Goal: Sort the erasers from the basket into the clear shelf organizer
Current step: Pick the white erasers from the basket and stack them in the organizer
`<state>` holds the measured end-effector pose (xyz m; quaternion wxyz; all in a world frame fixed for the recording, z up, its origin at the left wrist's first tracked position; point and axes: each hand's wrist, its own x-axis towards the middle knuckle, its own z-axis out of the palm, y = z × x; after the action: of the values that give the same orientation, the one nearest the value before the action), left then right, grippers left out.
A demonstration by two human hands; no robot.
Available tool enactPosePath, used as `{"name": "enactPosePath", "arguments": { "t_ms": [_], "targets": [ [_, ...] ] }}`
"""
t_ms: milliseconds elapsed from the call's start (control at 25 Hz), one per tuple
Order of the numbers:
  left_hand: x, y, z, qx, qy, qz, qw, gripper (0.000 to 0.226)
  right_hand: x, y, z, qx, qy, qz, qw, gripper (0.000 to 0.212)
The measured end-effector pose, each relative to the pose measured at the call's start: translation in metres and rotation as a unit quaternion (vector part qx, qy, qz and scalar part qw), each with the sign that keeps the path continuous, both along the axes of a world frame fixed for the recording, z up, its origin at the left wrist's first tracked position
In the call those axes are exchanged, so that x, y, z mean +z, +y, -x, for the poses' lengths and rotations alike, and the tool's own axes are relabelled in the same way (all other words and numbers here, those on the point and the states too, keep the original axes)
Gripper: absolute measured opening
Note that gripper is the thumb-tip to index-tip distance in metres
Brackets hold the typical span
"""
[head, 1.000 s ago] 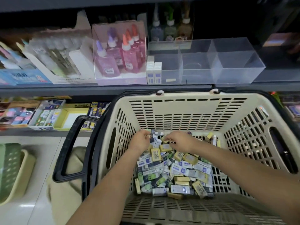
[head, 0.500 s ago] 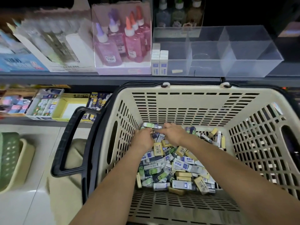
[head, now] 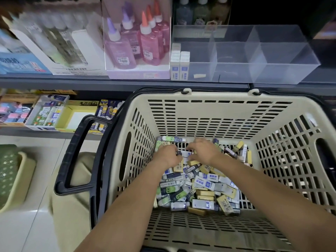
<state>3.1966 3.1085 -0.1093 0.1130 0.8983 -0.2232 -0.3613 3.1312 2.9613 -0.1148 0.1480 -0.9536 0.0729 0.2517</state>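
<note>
While both hands work at the far end of the basket, the erasers lie in a loose mixed heap on its slotted floor, running from the far wall to about the middle. There are white-blue sleeves, green-face ones, plain tan blocks and a few dark ones. The left hand has its fingers curled round what looks like one or more erasers, with a dark end poking out by the thumb. The right hand sits just beside it, fingers bent down onto a white eraser; whether it is pinching or only touching cannot be told. The hands are close, nearly touching. The clear shelf organizer stands on the shelf above and behind the basket, right of the glue bottles. Only its left compartment shows stacked white-blue erasers, standing against the left wall. Handling judgement: these are small, light blocks, firm with slight give and not fragile, so drops cost little. The sleeves probably slide on each other, so a loose handful would likely spill. Best hold is a pinch across the long sides at mid-body, not by the sleeve end, which may slip off. Several of one kind could be lined up flat side to flat side and squeezed as a stack.
</note>
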Motion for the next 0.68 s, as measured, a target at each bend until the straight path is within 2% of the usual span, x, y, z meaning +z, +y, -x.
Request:
{"name": "enactPosePath", "arguments": {
  "t_ms": [120, 320, 440, 560, 680],
  "targets": [
    [-0.005, 0.000, -0.005, 0.009, 0.040, 0.000, 0.999, 0.047, 0.000, 0.010, -0.004, -0.017, 0.019, -0.005, 1.000, 0.057],
    [-0.006, 0.004, -0.008, 0.040, 0.060, 0.009, 0.997, 0.032, 0.001, 0.020, -0.018, 0.021, 0.033, 0.072, 0.997, 0.062],
    [-0.005, 0.008, -0.003, 0.061, 0.002, 0.032, 0.998, 0.028, 0.002, 0.012, -0.017, 0.013, 0.047, 0.084, 0.995, 0.056],
    [-0.001, 0.006, -0.002, 0.038, -0.122, 0.065, 0.990, 0.030, 0.002, 0.003, -0.012, -0.028, 0.058, 0.067, 0.996, 0.038],
    [0.000, 0.001, -0.004, 0.067, -0.123, 0.122, 0.983, 0.032, 0.002, 0.007, -0.011, -0.046, 0.077, 0.057, 0.994, 0.035]
  ]
}}
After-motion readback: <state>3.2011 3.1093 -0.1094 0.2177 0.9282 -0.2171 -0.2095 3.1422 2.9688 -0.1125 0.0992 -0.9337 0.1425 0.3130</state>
